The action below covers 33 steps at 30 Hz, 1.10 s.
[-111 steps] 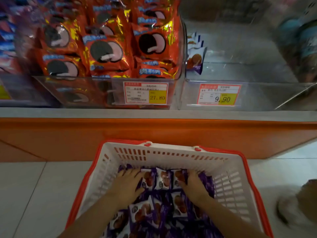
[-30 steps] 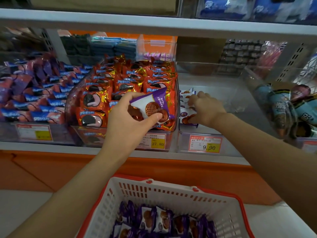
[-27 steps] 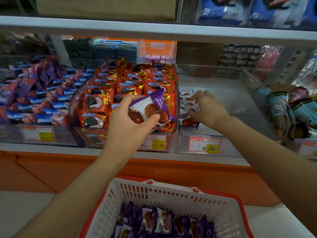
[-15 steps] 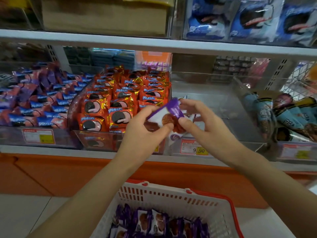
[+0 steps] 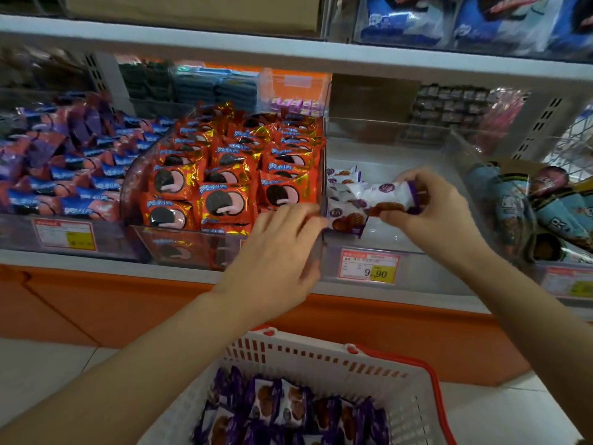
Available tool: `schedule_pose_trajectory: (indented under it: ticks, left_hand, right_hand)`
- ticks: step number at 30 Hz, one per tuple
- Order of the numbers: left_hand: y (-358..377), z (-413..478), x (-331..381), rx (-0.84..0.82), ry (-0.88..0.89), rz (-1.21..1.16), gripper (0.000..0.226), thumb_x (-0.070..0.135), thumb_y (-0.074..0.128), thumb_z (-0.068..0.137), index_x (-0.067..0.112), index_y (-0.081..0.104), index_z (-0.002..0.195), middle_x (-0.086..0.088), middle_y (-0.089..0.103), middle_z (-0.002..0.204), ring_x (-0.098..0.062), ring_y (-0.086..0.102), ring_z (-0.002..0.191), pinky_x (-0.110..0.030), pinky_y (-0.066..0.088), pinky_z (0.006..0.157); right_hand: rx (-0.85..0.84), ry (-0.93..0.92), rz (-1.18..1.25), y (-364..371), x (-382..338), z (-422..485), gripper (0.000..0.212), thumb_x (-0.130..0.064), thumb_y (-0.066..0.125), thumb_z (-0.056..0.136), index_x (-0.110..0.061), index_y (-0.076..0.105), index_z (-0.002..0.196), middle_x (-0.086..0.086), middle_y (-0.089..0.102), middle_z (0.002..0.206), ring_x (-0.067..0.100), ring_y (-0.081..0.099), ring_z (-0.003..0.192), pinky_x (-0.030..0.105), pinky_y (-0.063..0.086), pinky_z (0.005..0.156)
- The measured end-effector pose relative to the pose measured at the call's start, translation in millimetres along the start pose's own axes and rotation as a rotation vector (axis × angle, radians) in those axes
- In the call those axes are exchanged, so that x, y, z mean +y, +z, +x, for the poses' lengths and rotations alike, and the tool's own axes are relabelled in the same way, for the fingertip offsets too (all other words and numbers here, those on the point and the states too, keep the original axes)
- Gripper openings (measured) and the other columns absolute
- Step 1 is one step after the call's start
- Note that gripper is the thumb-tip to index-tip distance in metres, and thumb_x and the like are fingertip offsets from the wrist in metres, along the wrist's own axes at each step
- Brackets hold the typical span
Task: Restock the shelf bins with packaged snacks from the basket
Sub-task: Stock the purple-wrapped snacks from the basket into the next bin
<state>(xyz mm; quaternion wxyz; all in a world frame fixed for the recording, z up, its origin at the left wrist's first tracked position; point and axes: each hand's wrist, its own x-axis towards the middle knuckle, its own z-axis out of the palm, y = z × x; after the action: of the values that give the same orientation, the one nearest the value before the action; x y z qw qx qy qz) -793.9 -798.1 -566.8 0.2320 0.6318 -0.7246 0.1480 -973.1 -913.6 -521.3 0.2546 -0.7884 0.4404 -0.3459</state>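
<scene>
A white basket with a red rim sits low in front of me, holding several purple snack packets. On the shelf, a clear bin with a 9.90 price tag holds a few of the same white and purple packets at its left side. My right hand pinches one packet by its edges, just above those in the bin. My left hand has relaxed fingers, their tips at the bin's left divider beside the front packet; it holds nothing that I can see.
Left of the clear bin is a full bin of orange cookie packets, and further left a bin of blue and purple packets. A bin of cone snacks stands on the right. An upper shelf board overhangs the bins.
The packet passed from my left hand to my right, which carried it rightward over the clear bin. My left hand let go and sank to the bin's front left corner.
</scene>
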Motion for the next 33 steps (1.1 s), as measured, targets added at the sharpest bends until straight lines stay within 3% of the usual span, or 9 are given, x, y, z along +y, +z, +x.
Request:
schedule_pose_trajectory:
  ticks: [4,7,11,14,18,21,29,33]
  left_hand:
    - [21,-26,-9,-0.072,0.081,0.188,0.058,0.015,0.071,0.069,0.009,0.056,0.124,-0.016,0.055,0.127,-0.031,0.043,0.12,-0.039,0.025,0.103]
    - [27,-31,-10,-0.076,0.087,0.241,0.07,0.012,0.075,0.066,0.006,0.052,0.132,-0.021,0.051,0.135,-0.033,0.035,0.128,-0.043,0.018,0.11]
    - [33,-32,-7,-0.057,0.052,0.22,0.082,0.012,0.073,0.069,0.009,0.035,0.142,-0.02,0.049,0.136,-0.034,0.036,0.129,-0.047,0.021,0.111]
    - [34,-31,-4,-0.046,0.036,0.229,0.083,0.012,0.075,0.067,0.012,0.04,0.142,-0.019,0.052,0.134,-0.034,0.043,0.127,-0.047,0.025,0.112]
    - [35,-31,-3,-0.022,0.03,0.226,0.081,0.011,0.075,0.067,0.013,0.042,0.142,-0.019,0.052,0.132,-0.034,0.043,0.127,-0.047,0.028,0.11]
    - [40,-32,-1,-0.006,0.014,0.226,0.082,0.009,0.075,0.067,0.012,0.04,0.141,-0.02,0.052,0.132,-0.035,0.042,0.127,-0.051,0.028,0.109]
    - [45,-33,0,0.01,0.012,0.231,0.086,0.008,0.074,0.068,0.012,0.032,0.142,-0.024,0.051,0.133,-0.035,0.031,0.13,-0.048,0.015,0.111]
    - [41,-32,0,-0.027,0.021,0.216,0.086,0.011,0.074,0.067,0.013,0.033,0.143,-0.022,0.051,0.133,-0.034,0.032,0.13,-0.049,0.018,0.111]
  right_hand:
    - [-0.008,0.031,-0.109,8,14,19,0.036,-0.018,0.077,0.075,-0.023,0.05,0.099,-0.007,0.057,0.093,0.019,0.062,0.09,0.042,0.055,0.081]
    - [-0.206,0.067,-0.255,23,21,36,0.043,-0.021,0.079,0.073,-0.025,0.046,0.101,0.0,0.056,0.098,0.021,0.059,0.088,0.04,0.054,0.077]
    - [-0.398,-0.03,-0.359,45,30,51,0.048,-0.018,0.08,0.072,-0.013,0.049,0.109,0.013,0.062,0.107,0.027,0.057,0.088,0.031,0.042,0.071]
    - [-0.45,-0.153,-0.601,49,31,59,0.046,-0.025,0.076,0.078,-0.013,0.05,0.114,0.009,0.059,0.116,0.022,0.052,0.092,0.026,0.032,0.068]
    - [-0.464,-0.289,-0.88,43,28,66,0.046,-0.043,0.071,0.08,-0.019,0.054,0.115,0.004,0.057,0.117,0.024,0.055,0.103,0.034,0.046,0.078]
    - [-0.451,-0.311,-0.89,48,29,62,0.044,-0.046,0.066,0.083,-0.019,0.055,0.116,0.004,0.06,0.117,0.023,0.057,0.103,0.039,0.05,0.083]
    - [-0.446,-0.246,-0.904,53,29,62,0.049,-0.048,0.069,0.08,-0.021,0.054,0.119,0.002,0.058,0.12,0.022,0.057,0.107,0.034,0.046,0.08]
    - [-0.492,-0.098,-0.738,50,28,58,0.055,-0.037,0.069,0.083,-0.016,0.048,0.13,0.008,0.049,0.13,0.025,0.052,0.115,0.038,0.045,0.095]
